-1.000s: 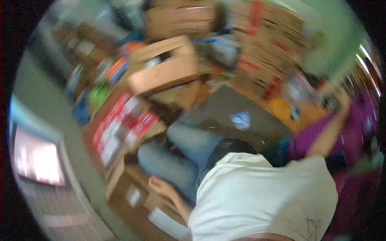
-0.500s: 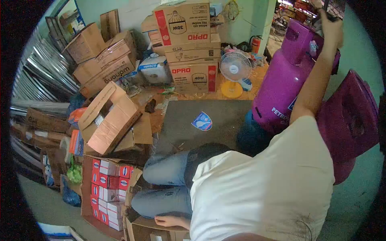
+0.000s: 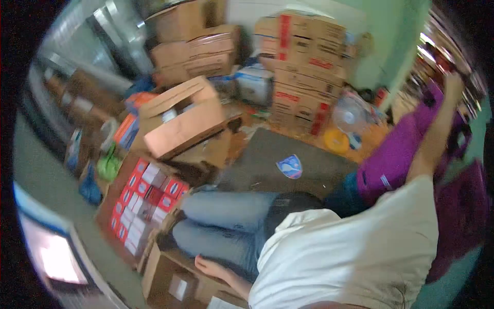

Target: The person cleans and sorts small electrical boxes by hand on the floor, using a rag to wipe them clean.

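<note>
At the lower middle, my left hand (image 3: 207,266) lies by my thigh (image 3: 213,237), above the edge of an open carton (image 3: 154,273). Its fingers are loosely stretched, and I see nothing in them. My right arm reaches out to the upper right, past a purple gas cylinder (image 3: 396,154). At its end my right hand (image 3: 453,85) is near the cylinder's top, smeared by motion, so its grip cannot be made out. A second purple cylinder (image 3: 460,216) stands beside that arm. Left of my knees, an open carton holds several red-and-white small boxes (image 3: 136,201).
An open, tilted carton (image 3: 180,129) lies beyond the small boxes. Stacked cartons (image 3: 303,67) stand against the wall, with a fan (image 3: 350,116) on a yellow base beside them. A dark board (image 3: 257,159) bears a blue sticker (image 3: 289,166). A bright screen-like panel (image 3: 56,257) shows lower left.
The view has swung, shifting the cartons and cylinders rightward and bringing the bright panel into sight. My right arm stays stretched out; the dark thing at that hand is no longer distinct.
</note>
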{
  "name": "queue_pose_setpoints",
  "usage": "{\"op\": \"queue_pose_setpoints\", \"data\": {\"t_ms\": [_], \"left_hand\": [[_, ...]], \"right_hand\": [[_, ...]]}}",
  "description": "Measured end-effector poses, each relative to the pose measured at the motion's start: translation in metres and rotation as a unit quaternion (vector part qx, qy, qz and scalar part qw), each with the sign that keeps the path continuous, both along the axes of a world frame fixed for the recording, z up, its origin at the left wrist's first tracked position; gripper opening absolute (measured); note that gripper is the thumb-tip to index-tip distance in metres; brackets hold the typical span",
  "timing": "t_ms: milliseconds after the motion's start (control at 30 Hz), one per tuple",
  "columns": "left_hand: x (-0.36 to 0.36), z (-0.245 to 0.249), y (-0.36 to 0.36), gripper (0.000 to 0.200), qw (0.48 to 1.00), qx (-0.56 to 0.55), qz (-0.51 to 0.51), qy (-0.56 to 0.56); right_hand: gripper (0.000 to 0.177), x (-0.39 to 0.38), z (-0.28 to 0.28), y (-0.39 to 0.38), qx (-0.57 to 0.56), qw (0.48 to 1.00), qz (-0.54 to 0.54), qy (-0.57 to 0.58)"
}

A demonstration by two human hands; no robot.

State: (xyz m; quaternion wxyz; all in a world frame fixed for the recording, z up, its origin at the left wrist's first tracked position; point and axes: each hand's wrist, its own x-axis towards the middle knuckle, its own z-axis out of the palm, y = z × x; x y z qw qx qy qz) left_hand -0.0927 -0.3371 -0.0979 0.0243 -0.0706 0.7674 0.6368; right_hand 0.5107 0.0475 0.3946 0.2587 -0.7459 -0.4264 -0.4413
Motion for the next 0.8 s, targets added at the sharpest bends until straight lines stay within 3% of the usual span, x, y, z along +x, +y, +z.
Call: {"op": "queue_pose_setpoints", "data": {"t_ms": [67, 100, 133, 167, 200, 233, 300, 333, 367, 400, 433, 500, 567, 633, 700, 767, 800], "left_hand": [[0.002, -0.014, -0.005, 0.031, 0.999, 0.012, -0.006, 0.050], [0.005, -0.006, -0.004, 0.028, 0.997, 0.006, -0.009, 0.071], [0.006, -0.015, -0.006, 0.028, 0.998, 0.014, 0.009, 0.057], [0.010, -0.002, -0.001, 0.026, 0.998, 0.017, 0.028, 0.059], [0.012, 0.004, -0.002, 0.026, 0.998, 0.019, 0.029, 0.059], [0.013, 0.009, -0.004, 0.027, 0.998, -0.004, 0.026, 0.060], [0.011, -0.020, -0.007, 0.028, 0.999, 0.020, 0.031, 0.038], [0.009, -0.012, -0.013, 0.027, 0.999, 0.004, 0.010, 0.045], [0.006, -0.018, -0.020, 0.027, 0.989, -0.056, -0.015, 0.133], [0.005, 0.000, -0.030, 0.027, 0.982, -0.065, -0.095, 0.148], [0.000, 0.017, -0.039, 0.027, 0.985, -0.022, -0.141, 0.096], [-0.008, 0.044, -0.056, 0.028, 0.966, 0.087, -0.242, -0.014], [-0.018, 0.065, -0.073, 0.029, 0.975, 0.082, -0.202, 0.043], [-0.032, 0.052, -0.088, 0.026, 0.989, 0.105, -0.104, 0.028], [-0.043, 0.010, -0.106, 0.027, 0.999, 0.016, 0.028, 0.002], [-0.052, -0.039, -0.135, 0.028, 0.989, -0.098, 0.098, -0.060], [-0.054, -0.069, -0.154, 0.031, 0.983, -0.105, 0.133, -0.078]], "right_hand": [[0.054, -0.038, -0.004, 0.006, 0.137, 0.964, 0.089, -0.210], [0.052, -0.072, -0.017, 0.012, 0.180, 0.946, 0.171, -0.210], [0.050, -0.111, -0.035, 0.029, 0.206, 0.927, 0.279, -0.140], [0.054, -0.168, -0.064, 0.051, 0.144, 0.896, 0.420, 0.024], [0.058, -0.224, -0.093, 0.074, 0.115, 0.825, 0.516, 0.199], [0.049, -0.312, -0.113, 0.050, -0.001, 0.786, 0.589, 0.185], [0.043, -0.448, -0.138, 0.024, -0.287, 0.583, 0.732, 0.202], [0.042, -0.519, -0.158, -0.013, -0.262, 0.501, 0.794, 0.225], [0.042, -0.579, -0.179, -0.049, -0.237, 0.419, 0.840, 0.251], [0.039, -0.627, -0.190, -0.067, -0.314, 0.309, 0.860, 0.258], [0.037, -0.669, -0.197, -0.087, -0.388, 0.204, 0.861, 0.258], [0.029, -0.722, -0.212, -0.157, -0.521, -0.014, 0.707, 0.477], [0.026, -0.767, -0.246, -0.205, -0.583, -0.185, 0.544, 0.574], [0.026, -0.800, -0.315, -0.230, -0.655, -0.199, 0.506, 0.524], [0.023, -0.830, -0.411, -0.240, -0.708, -0.215, 0.378, 0.557], [0.019, -0.832, -0.471, -0.259, -0.734, -0.246, 0.264, 0.576], [0.019, -0.826, -0.485, -0.275, -0.740, -0.222, 0.237, 0.589]]}}
